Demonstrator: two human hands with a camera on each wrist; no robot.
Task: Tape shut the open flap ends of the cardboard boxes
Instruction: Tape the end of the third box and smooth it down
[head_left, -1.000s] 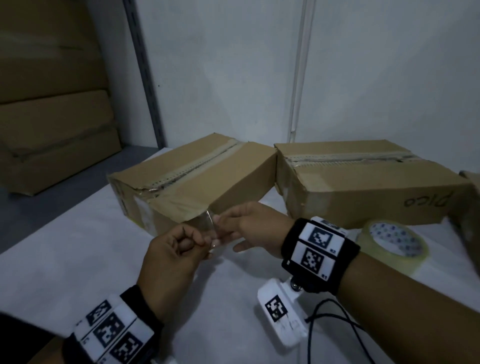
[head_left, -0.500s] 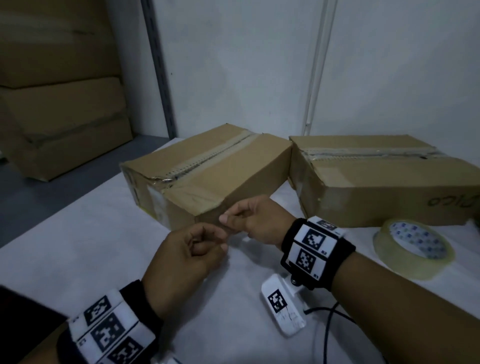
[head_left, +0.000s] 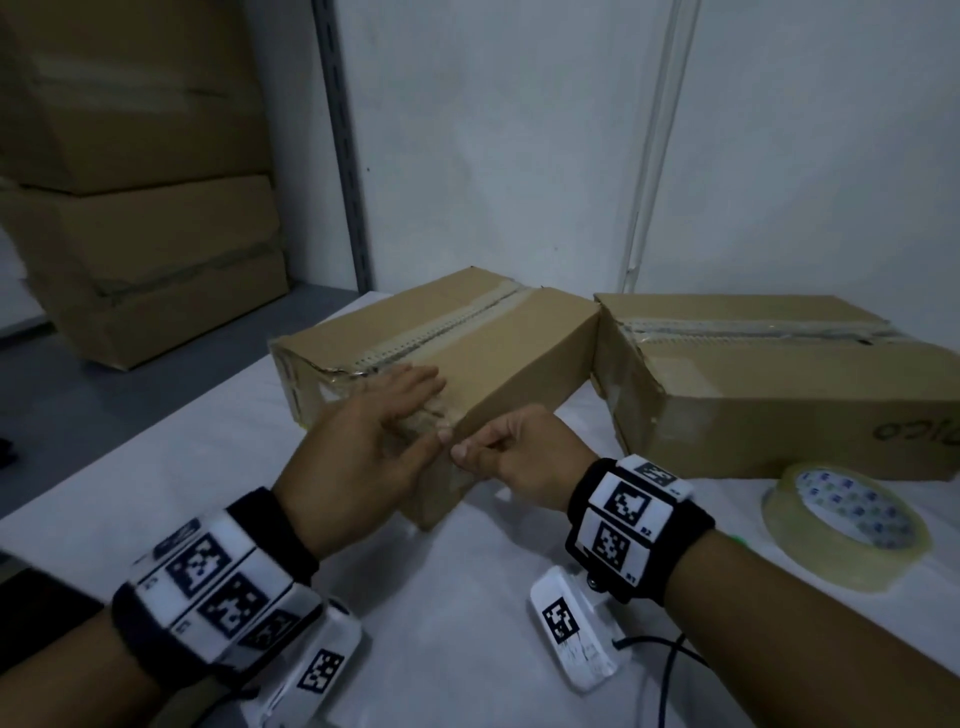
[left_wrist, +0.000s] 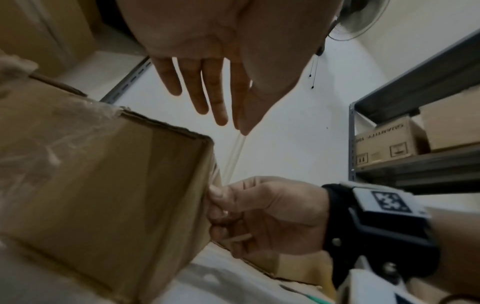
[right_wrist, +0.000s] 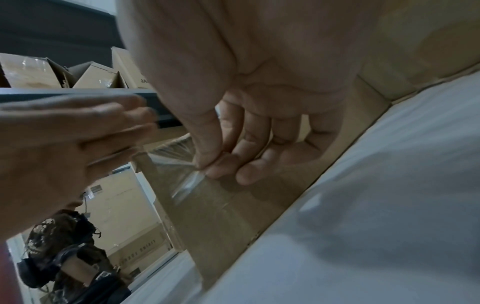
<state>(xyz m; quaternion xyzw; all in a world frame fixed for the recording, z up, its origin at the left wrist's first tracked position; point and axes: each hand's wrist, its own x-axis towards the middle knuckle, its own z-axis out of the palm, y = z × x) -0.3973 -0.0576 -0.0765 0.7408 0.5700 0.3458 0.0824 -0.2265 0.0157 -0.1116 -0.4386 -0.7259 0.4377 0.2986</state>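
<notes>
Two brown cardboard boxes sat side by side on the white worktop (head_left: 130, 467). The left box (head_left: 519, 353) pointed its near corner at the person, and the right box (head_left: 779, 405) lay just beside it.

The left hand (head_left: 363, 447) was flat, with straight fingers lying on the near end of the left box, by the top edge. Its grip was released and held nothing.

The right hand (head_left: 524, 457) was at the near corner of the same box. Its thumb and first finger pinched the end of a clear tape strip (right_wrist: 189, 183). The strip lay across the corner of the box.

A roll of clear tape (head_left: 847, 525) lay flat on the worktop, on the right, near the right box. More brown boxes (head_left: 145, 208) were stacked far off on the left.
</notes>
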